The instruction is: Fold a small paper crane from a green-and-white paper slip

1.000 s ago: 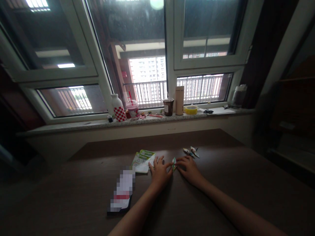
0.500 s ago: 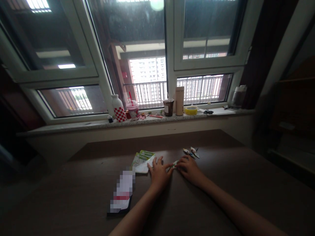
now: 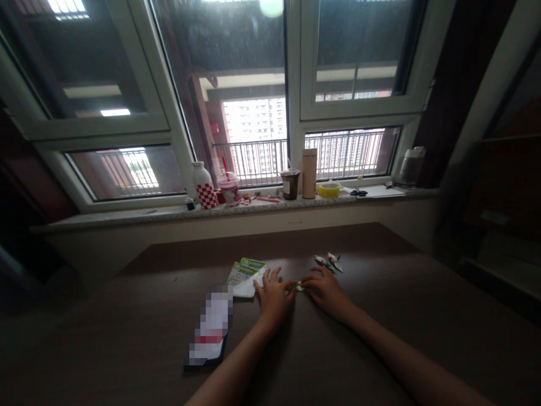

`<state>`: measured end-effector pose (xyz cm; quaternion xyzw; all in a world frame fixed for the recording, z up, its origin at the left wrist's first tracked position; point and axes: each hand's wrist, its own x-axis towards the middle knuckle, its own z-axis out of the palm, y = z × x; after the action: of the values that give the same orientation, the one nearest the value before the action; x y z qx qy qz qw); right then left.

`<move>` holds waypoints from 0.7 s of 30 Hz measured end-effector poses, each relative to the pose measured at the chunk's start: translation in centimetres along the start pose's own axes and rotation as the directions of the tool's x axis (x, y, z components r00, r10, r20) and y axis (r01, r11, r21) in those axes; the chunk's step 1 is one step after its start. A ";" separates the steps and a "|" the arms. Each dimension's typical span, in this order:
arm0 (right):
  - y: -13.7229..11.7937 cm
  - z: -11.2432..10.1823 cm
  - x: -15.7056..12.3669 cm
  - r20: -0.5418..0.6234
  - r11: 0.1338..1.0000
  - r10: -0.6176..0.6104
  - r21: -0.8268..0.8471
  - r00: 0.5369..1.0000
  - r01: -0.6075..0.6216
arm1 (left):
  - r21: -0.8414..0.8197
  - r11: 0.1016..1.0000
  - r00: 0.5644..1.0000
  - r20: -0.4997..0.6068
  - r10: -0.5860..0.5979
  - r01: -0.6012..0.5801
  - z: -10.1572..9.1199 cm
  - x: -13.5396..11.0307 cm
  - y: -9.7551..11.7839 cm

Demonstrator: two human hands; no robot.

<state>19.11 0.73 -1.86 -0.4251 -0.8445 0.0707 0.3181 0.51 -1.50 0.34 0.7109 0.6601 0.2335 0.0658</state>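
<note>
A small folded strip of green and white paper (image 3: 300,286) lies low over the table between my two hands. The thumb and index finger of my left hand (image 3: 274,299) pinch its left end, while the other fingers spread toward a white sheet (image 3: 244,289). At the right end, the fingertips of my right hand (image 3: 326,290) close on the strip. Green printed papers (image 3: 249,272) lie partly beneath the white sheet. Just beyond my right hand sit a few small folded paper pieces (image 3: 329,263). My fingers cover much of the strip, so its exact folds are hidden.
A phone-like object with a blurred-out face (image 3: 211,327) lies on the brown table (image 3: 147,327), left of my left forearm. Along the windowsill (image 3: 262,207) stand a checkered bottle (image 3: 206,189), drink cups (image 3: 291,185), a tan flask (image 3: 309,173), yellow tape (image 3: 329,190) and scissors (image 3: 359,193).
The paper strip between my fingertips shows narrower and flatter than before. Both hands stay in nearly the same place, with only slight finger movement.
</note>
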 end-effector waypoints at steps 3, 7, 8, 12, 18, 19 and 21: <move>0.0 -0.1 0.1 0.002 1.000 0.021 -0.022 1.000 -0.021 | -0.020 0.999 1.000 -0.009 0.026 -0.026 0.0 0.0 -0.1; 0.1 -0.1 0.1 0.017 0.998 0.030 -0.050 0.999 -0.029 | -0.032 0.999 1.000 0.005 0.010 -0.010 0.0 0.0 -0.2; 0.2 0.0 0.1 0.021 0.998 0.037 -0.050 0.999 -0.036 | -0.033 0.999 1.000 0.005 0.010 -0.010 0.0 0.0 -0.2; 0.2 0.1 0.2 0.012 0.997 0.067 -0.025 0.998 -0.066 | -0.029 1.000 1.000 0.009 0.009 -0.009 0.1 0.1 -0.3; -0.3 0.2 0.3 -0.028 0.995 0.090 -0.032 0.996 -0.091 | -0.005 1.000 1.000 0.013 0.010 -0.010 0.3 0.3 -0.4; -0.4 0.1 0.3 -0.034 0.995 0.088 -0.034 0.996 -0.089 | -0.003 1.000 1.000 0.010 0.013 -0.013 0.3 0.3 -0.4; -0.6 0.0 0.4 -0.045 0.996 0.083 -0.031 0.996 -0.085 | 0.000 1.000 1.000 0.005 0.017 -0.017 0.4 0.3 -0.5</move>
<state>18.54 0.62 -1.47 -0.4668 -0.8197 0.0606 0.3263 0.26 -1.07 -0.08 0.7169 0.6541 0.2321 0.0653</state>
